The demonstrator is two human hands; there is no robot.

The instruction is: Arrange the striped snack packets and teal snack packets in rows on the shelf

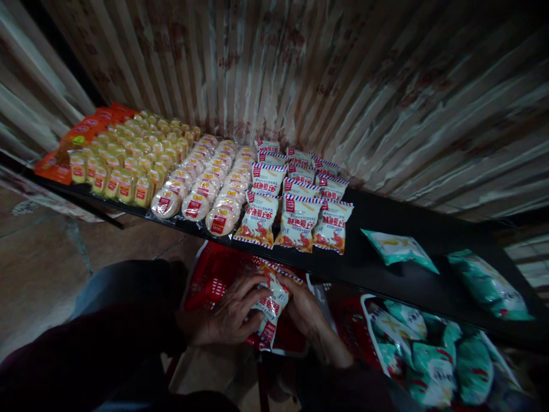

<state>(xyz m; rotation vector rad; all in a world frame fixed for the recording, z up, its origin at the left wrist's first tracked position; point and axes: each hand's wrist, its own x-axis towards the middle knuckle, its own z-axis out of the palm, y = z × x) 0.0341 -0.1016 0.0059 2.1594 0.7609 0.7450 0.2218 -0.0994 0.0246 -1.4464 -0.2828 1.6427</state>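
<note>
A white and orange snack bag (275, 300) with a striped edge is held between my two hands, above a red basket (208, 277). My left hand (240, 303) closes on the bag from the left, fingers lying over its front. From the other side my right hand (305, 309) grips the bag's right edge, its fingertips partly hidden. Just beyond, matching snack bags (298, 220) stand in rows on a black shelf (364, 209). Left of them sit rows of round wrapped crackers (221, 220).
Small yellow wrapped cakes (124, 183) and orange packets (90, 129) fill the shelf's left end. Two green bags (398, 249) lie at its right. Below, a white-rimmed basket (371, 332) holds several green bags (433, 372). A pleated curtain (257, 68) hangs behind.
</note>
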